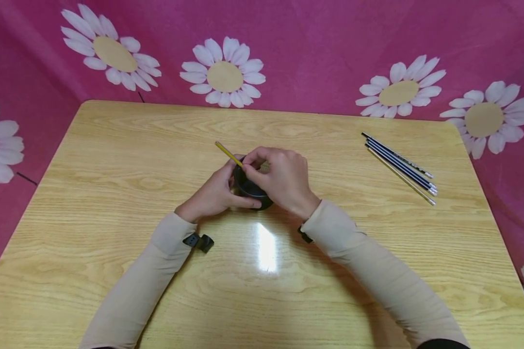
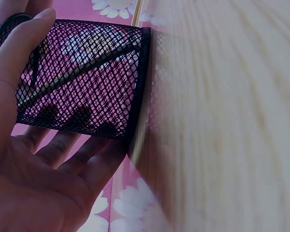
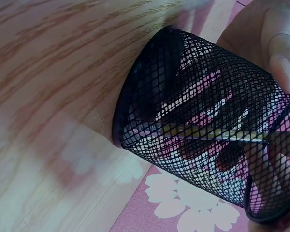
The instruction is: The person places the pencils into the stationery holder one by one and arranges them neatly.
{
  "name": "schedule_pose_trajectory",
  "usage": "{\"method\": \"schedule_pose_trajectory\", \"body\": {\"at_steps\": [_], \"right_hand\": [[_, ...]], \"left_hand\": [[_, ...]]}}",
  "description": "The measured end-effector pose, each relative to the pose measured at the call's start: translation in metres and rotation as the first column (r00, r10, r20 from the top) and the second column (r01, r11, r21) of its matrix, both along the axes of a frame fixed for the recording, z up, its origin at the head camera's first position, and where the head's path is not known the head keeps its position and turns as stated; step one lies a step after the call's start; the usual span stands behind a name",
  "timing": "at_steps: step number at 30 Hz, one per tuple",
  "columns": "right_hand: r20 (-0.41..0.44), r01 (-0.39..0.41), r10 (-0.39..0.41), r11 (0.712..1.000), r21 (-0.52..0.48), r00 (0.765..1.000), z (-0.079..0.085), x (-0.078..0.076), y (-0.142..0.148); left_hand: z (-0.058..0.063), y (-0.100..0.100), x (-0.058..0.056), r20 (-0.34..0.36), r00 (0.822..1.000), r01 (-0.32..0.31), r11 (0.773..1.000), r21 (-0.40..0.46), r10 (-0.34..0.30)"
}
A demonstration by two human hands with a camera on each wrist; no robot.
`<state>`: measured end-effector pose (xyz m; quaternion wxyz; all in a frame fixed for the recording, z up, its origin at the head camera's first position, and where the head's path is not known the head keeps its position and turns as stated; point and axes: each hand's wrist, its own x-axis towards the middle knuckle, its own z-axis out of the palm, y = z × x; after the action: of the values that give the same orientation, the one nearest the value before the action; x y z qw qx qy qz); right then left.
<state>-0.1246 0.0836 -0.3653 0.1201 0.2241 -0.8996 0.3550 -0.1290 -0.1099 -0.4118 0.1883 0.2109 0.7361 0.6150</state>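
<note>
A black wire-mesh pencil cup stands upright on the table, its mesh wall filling much of the left wrist view. My left hand grips it from the left, the thumb on the near side and the fingers round the far side. Above the rim, my right hand pinches a yellow pencil between thumb and forefinger. That pencil slants, its upper end pointing to the far left. Through the mesh in the right wrist view, the pencil's lower part shows inside the cup, reaching close to the base.
Several dark striped pencils lie together at the right rear of the wooden table, with a gold-coloured pencil along their near side. A pink cloth with white flowers hangs behind the table's far edge.
</note>
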Motion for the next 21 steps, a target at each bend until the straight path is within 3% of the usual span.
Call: {"method": "schedule_pose_trajectory", "body": {"at_steps": [8, 16, 21], "right_hand": [[-0.004, -0.016, 0.015, 0.999, -0.031, 1.000, 0.000, 0.001, 0.001], [-0.067, -0.051, 0.038, 0.977, -0.205, 0.997, 0.001, 0.003, 0.020], [-0.103, -0.025, 0.001, 0.971, -0.237, 0.995, 0.003, 0.004, 0.039]], "left_hand": [[-0.001, 0.001, 0.000, -0.013, 1.000, -0.001, 1.000, 0.003, 0.001], [0.001, 0.002, 0.000, -0.007, 1.000, -0.005, 1.000, 0.004, 0.005], [0.000, 0.000, 0.000, -0.031, 0.999, -0.013, 1.000, -0.017, 0.013]]}}
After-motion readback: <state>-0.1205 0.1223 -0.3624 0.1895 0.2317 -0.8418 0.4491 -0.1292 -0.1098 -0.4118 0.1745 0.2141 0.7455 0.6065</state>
